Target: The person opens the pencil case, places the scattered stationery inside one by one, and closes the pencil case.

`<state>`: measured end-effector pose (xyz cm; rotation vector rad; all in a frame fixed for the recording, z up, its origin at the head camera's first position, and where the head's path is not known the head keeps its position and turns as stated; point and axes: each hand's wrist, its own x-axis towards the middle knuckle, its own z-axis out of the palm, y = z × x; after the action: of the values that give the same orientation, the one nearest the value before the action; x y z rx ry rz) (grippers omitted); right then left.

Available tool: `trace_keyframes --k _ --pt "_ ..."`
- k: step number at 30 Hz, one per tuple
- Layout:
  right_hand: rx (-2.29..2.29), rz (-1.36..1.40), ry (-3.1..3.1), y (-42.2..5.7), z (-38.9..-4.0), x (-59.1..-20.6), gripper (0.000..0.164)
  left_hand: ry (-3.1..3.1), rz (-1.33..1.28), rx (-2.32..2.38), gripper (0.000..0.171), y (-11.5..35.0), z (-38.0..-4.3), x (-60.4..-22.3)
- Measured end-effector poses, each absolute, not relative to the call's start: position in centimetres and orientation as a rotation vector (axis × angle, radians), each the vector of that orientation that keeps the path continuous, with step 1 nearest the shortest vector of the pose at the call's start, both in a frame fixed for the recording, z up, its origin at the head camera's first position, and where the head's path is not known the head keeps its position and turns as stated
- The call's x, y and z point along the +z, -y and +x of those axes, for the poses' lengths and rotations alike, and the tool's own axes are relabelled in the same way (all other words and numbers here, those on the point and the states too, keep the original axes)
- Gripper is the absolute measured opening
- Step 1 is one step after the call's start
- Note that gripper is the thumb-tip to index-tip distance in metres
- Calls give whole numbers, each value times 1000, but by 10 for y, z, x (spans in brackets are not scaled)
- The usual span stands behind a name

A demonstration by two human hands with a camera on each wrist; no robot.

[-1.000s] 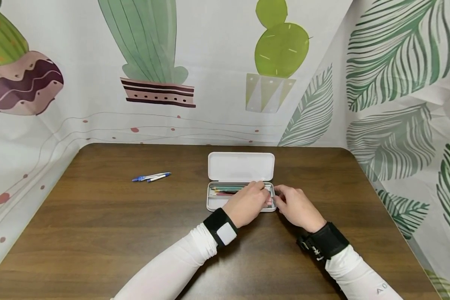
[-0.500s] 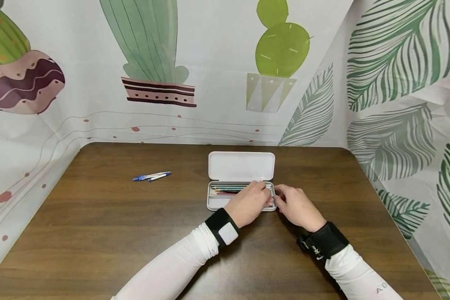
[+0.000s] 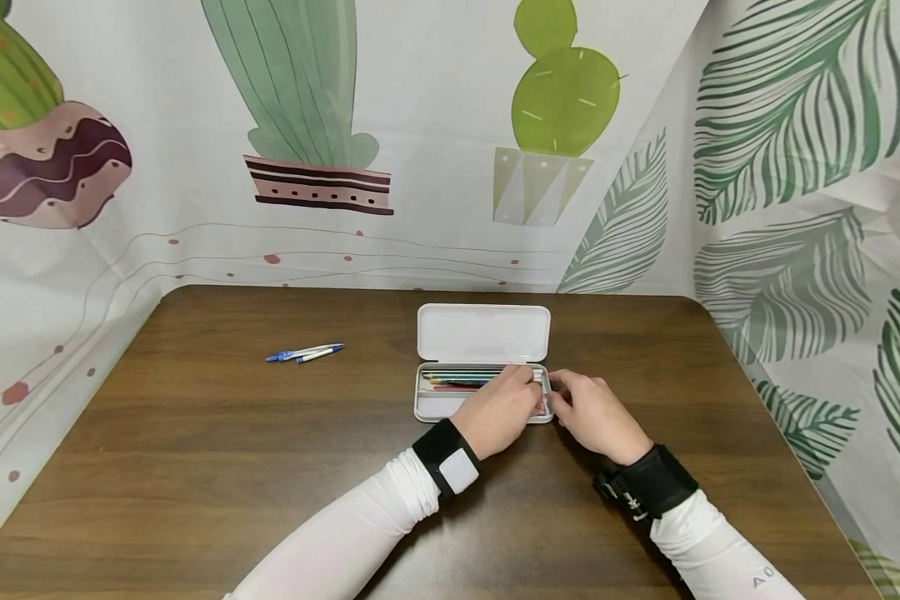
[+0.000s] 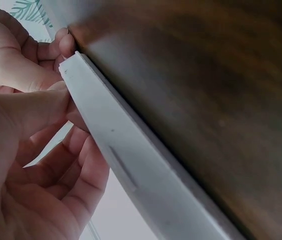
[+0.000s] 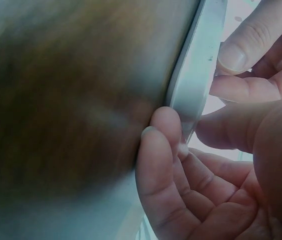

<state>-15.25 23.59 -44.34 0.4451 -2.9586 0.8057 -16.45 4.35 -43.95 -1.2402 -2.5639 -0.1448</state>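
Observation:
A white pencil case (image 3: 483, 333) lies open on the table, its lid tipped back. Several coloured pencils (image 3: 450, 377) fill its rear compartment. My left hand (image 3: 497, 408) reaches over the right part of the case with fingers bent down inside; whatever lies under the fingertips is hidden. In the left wrist view, that hand's thumb and index finger are close together behind the white front wall (image 4: 116, 145). My right hand (image 3: 596, 417) grips the case's right end, thumb at the rim and fingers (image 5: 156, 165) against the outside, as the right wrist view shows.
Blue and white pens (image 3: 303, 353) lie together on the left of the brown wooden table (image 3: 270, 467). A cloth (image 3: 435, 167) printed with cacti and leaves hangs behind the table and along its right side.
Both hands stay almost in place. The left hand's fingers shift very slightly inside the case, and a pink patch near its fingertips shows less than before. The right hand keeps its grip.

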Motion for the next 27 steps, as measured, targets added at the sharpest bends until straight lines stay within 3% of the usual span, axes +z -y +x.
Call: trace_keyframes --k 27 --pt "815 464 2951 -236 -152 -443 26 2507 -1308 72 14 -41 -160 -433"
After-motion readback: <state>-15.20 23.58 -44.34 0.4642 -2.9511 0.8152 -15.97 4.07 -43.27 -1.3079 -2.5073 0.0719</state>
